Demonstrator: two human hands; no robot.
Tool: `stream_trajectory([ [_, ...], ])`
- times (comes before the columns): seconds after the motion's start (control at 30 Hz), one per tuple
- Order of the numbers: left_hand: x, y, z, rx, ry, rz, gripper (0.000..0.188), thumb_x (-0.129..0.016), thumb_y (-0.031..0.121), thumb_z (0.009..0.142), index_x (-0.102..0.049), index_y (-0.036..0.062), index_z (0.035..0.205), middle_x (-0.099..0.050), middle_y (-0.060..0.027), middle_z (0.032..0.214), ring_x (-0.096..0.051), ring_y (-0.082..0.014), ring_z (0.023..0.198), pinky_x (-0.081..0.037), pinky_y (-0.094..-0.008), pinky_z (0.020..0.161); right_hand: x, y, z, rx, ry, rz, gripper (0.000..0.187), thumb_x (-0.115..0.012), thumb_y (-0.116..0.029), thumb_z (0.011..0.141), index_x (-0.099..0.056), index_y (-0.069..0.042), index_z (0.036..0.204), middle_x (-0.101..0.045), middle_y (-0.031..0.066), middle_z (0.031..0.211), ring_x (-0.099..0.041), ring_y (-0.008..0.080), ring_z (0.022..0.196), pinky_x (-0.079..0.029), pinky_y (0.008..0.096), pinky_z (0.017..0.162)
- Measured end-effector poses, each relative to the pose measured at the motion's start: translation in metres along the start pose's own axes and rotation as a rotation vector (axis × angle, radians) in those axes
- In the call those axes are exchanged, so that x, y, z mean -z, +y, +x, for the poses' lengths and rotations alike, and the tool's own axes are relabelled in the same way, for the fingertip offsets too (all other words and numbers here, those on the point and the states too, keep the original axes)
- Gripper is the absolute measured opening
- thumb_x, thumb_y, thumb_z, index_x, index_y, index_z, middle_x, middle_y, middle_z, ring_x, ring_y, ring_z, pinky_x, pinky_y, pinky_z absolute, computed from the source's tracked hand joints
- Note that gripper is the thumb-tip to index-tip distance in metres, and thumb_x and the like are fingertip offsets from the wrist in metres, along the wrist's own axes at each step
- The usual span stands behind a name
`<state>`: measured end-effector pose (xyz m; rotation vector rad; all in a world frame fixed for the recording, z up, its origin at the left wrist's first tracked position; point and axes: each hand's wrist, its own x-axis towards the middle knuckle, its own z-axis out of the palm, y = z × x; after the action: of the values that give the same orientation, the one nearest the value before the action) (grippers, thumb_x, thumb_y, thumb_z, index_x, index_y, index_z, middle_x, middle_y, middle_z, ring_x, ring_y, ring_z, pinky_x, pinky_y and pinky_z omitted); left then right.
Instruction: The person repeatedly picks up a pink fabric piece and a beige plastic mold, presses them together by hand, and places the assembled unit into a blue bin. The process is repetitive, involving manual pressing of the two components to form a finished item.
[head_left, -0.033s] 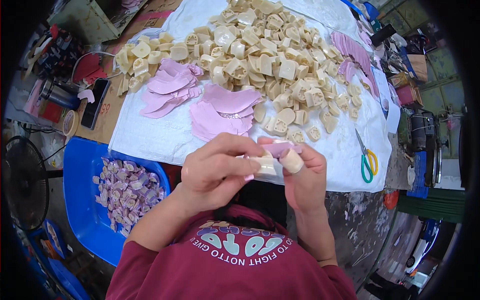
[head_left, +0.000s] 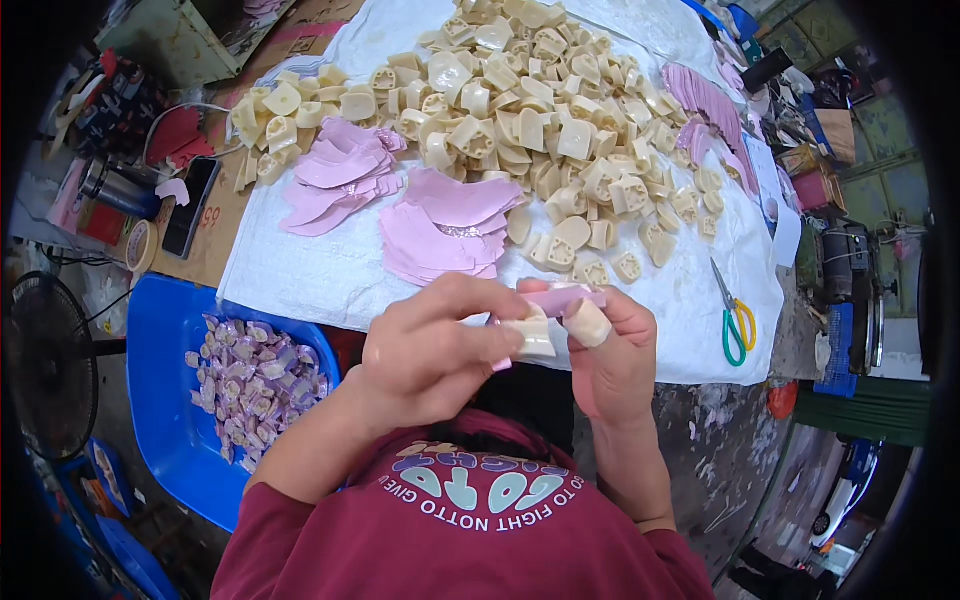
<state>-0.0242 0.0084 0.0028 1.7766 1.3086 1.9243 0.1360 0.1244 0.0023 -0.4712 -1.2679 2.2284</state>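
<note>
My left hand [head_left: 425, 350] pinches a cream plastic shoe heel [head_left: 538, 338] between thumb and fingers, just past the table's near edge. A pink cover piece [head_left: 560, 297] lies along the heel's far side, partly wrapped about it. My right hand [head_left: 617, 365] grips the pink piece from the other side; pale tape [head_left: 587, 324] covers its thumb. My fingers hide part of the heel. Beyond them on the white cloth [head_left: 310, 290] lie stacked pink cover pieces [head_left: 440, 245] and a large heap of cream heels [head_left: 540, 110].
A blue tub [head_left: 160, 400] with many pink-covered heels [head_left: 258, 385] stands at the left, below table height. Scissors [head_left: 736, 320] with green and yellow handles lie on the cloth at the right. At the left are a phone [head_left: 190, 208], a tape roll [head_left: 141, 245] and a fan [head_left: 50, 365].
Both hands have shifted slightly toward me, with the heel and pink piece still between them. The things on the table have not moved.
</note>
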Motion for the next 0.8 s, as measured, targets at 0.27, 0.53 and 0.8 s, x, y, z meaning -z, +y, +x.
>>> stream_trajectory([
  [0.27, -0.006, -0.002, 0.004, -0.034, -0.025, 0.258, 0.030, -0.062, -0.014, 0.065, -0.062, -0.0013, 0.093, -0.061, -0.0164, 0.091, -0.063, -0.0261, 0.071, -0.051, -0.0317, 0.056, -0.019, -0.013, -0.010, 0.075, 0.055, -0.317, 0.024, -0.055, -0.001, 0.091, -0.063, 0.008, 0.111, -0.066, 0.0173, 0.111, -0.065, 0.0203, 0.097, -0.048, 0.0306, 0.090],
  [0.53, -0.019, -0.017, -0.004, 0.136, 0.065, 0.347, 0.026, -0.065, -0.013, 0.072, -0.058, 0.0018, 0.092, -0.063, -0.0162, 0.094, -0.064, -0.0252, 0.077, -0.052, -0.0318, 0.064, -0.021, -0.006, 0.007, 0.225, -0.059, -0.968, 0.023, -0.049, 0.006, 0.089, -0.058, 0.008, 0.110, -0.066, 0.0108, 0.103, -0.063, 0.0167, 0.097, -0.048, 0.0277, 0.085],
  [0.8, -0.025, -0.019, -0.004, 0.131, 0.166, 0.305, 0.024, -0.067, -0.010, 0.075, -0.058, 0.0027, 0.092, -0.062, -0.0169, 0.099, -0.064, -0.0254, 0.085, -0.052, -0.0311, 0.070, -0.017, 0.013, 0.005, 0.144, 0.117, -0.379, 0.027, -0.047, 0.009, 0.086, -0.052, 0.004, 0.112, -0.063, 0.0129, 0.108, -0.063, 0.0151, 0.096, -0.053, 0.0260, 0.077],
])
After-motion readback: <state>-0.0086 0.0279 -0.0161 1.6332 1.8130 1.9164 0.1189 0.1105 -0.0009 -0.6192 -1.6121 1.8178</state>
